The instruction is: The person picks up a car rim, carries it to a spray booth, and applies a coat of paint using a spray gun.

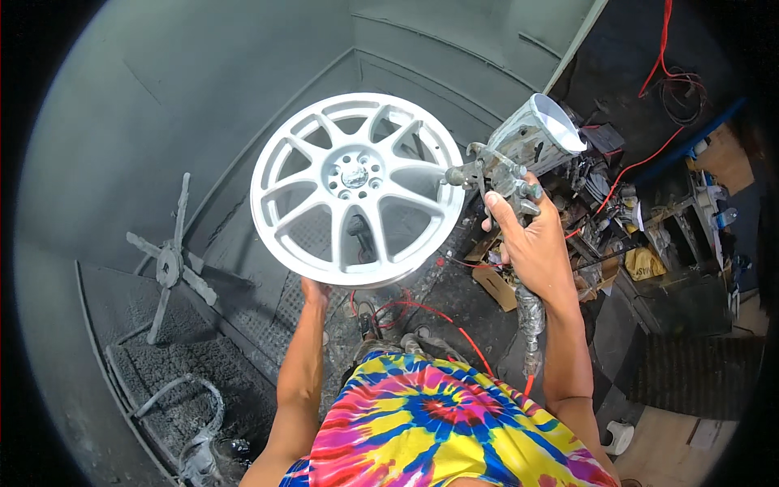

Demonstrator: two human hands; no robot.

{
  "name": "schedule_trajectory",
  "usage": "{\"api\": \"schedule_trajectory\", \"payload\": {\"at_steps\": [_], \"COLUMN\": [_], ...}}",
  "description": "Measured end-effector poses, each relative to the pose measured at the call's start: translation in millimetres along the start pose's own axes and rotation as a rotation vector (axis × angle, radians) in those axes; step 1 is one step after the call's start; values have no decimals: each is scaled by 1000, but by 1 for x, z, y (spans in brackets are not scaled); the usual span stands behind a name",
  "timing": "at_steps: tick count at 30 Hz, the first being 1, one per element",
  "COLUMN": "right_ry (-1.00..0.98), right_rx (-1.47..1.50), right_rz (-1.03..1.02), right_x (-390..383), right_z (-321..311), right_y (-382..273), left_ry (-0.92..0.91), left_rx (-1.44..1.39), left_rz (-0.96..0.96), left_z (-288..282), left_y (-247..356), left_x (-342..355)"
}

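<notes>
A white multi-spoke car wheel (389, 183) faces up in front of me, its spokes and bolt holes in plain view. My left hand (315, 292) grips its lower left edge from below, with the fingers hidden behind the rim. In my right hand (529, 243) is a paint-crusted spray gun (501, 180), my fingers wrapped round its handle. The gun's nozzle points left, close to the wheel's right edge. On top of the gun sits a grey-white paint cup (531, 134), tilted. A wrapped hose fitting (530, 318) hangs below the handle.
At left stands a paint-coated metal stand with crossed arms (169, 268). A red air hose (454, 321) runs over the floor near my feet. Cluttered shelving (673, 243) and a cardboard box (495, 284) are on the right. Grey booth walls (203, 89) rise behind the wheel.
</notes>
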State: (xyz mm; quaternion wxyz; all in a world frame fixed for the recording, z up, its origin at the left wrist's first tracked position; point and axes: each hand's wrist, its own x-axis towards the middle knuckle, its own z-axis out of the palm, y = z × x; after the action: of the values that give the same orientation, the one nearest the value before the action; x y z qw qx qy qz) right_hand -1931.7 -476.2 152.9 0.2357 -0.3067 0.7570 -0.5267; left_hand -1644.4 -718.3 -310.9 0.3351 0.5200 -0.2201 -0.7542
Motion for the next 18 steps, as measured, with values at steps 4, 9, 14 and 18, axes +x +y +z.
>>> {"api": "schedule_trajectory", "payload": {"at_steps": [4,9,14,18], "right_ry": [115,226,228,118], "right_rx": [-109,-236,-118,-60], "right_rz": [-41,-90,3,51], "right_x": [7,5,-16,-33], "right_z": [-2,-21,-36,-36], "right_y": [16,22,14,-1], "left_ry": [25,62,30,62], "left_rx": [-263,-414,-455,-458], "left_rz": [50,-41,-81,-92], "left_z": [19,22,25,-15], "left_y": [22,8,-9,-34], "left_x": [4,-2,-15,-10]}}
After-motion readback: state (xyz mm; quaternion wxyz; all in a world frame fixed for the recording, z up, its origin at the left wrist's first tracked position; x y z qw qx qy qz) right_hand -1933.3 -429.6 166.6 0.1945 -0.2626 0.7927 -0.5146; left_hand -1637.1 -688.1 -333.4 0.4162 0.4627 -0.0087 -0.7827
